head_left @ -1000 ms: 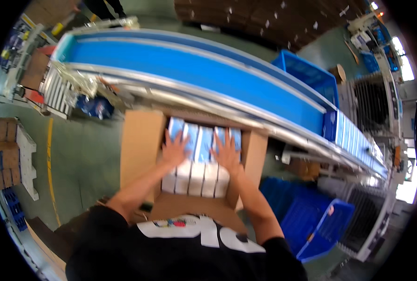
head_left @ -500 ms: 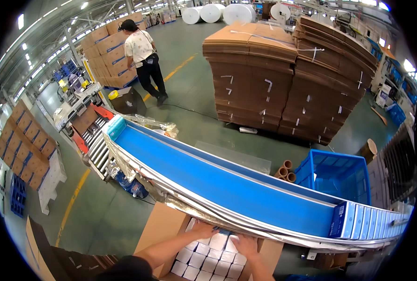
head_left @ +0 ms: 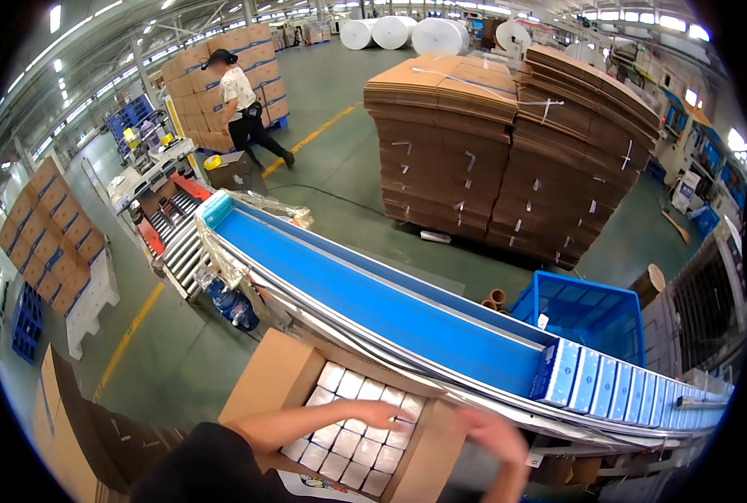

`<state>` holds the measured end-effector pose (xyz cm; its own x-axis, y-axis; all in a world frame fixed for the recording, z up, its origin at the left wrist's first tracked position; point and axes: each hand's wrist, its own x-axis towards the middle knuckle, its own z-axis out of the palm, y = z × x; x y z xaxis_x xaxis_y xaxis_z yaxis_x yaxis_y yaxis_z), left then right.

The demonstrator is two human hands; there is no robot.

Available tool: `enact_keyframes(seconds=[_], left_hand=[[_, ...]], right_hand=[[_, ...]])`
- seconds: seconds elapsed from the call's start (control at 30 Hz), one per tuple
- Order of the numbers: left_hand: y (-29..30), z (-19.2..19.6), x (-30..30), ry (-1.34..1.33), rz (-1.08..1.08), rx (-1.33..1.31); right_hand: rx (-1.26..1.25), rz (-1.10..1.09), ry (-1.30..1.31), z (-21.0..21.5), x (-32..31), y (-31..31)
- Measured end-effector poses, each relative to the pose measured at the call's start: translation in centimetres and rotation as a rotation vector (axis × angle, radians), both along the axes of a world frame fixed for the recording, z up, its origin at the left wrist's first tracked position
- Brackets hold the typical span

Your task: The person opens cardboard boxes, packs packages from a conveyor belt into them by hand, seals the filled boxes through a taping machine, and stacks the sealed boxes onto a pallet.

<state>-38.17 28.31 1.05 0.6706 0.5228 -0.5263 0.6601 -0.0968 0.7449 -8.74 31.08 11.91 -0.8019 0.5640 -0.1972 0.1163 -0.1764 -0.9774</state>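
An open cardboard box [head_left: 260, 390] stands in front of me, filled with rows of white wrapped packs [head_left: 366, 451]. Over the packs, toward the box's right side, my left hand [head_left: 375, 412] reaches with its fingers stretched out and holds nothing. Beyond the box's right flap is my right hand [head_left: 497, 438], smeared by motion, so its fingers cannot be made out. Behind the box runs a blue conveyor belt [head_left: 373, 306], with a row of blue and white packs [head_left: 587, 381] standing upright at its right end.
A teal pack [head_left: 216, 208] sits at the belt's far left end, beside a roller conveyor [head_left: 190, 251]. Past the belt stand tall stacks of flat cardboard [head_left: 440, 151] and a blue crate [head_left: 587, 314]. A person [head_left: 243, 109] walks by stacked cartons [head_left: 264, 75].
Both hands were on the packs inside the box; my right hand has lifted away to the right and my left hand has shifted slightly right. The person in back has moved left.
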Motion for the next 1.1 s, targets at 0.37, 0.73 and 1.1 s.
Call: enact_keyframes(seconds=[0.37,0.73,1.1], left_hand=[[9.6,14.4,5.7,-0.656,0.661,-0.215],[15.0,11.8,9.0,-0.377,0.816,-0.22],[12.8,15.7,-1.8,-0.397,0.762,0.481]], right_hand=[[1.126,-1.27,-1.276,-7.3,30.4,7.2],[0.207,-0.882,-0.607,-2.9,18.1,9.4],[0.56,-1.036,-0.469,6.8,2.4,4.1]])
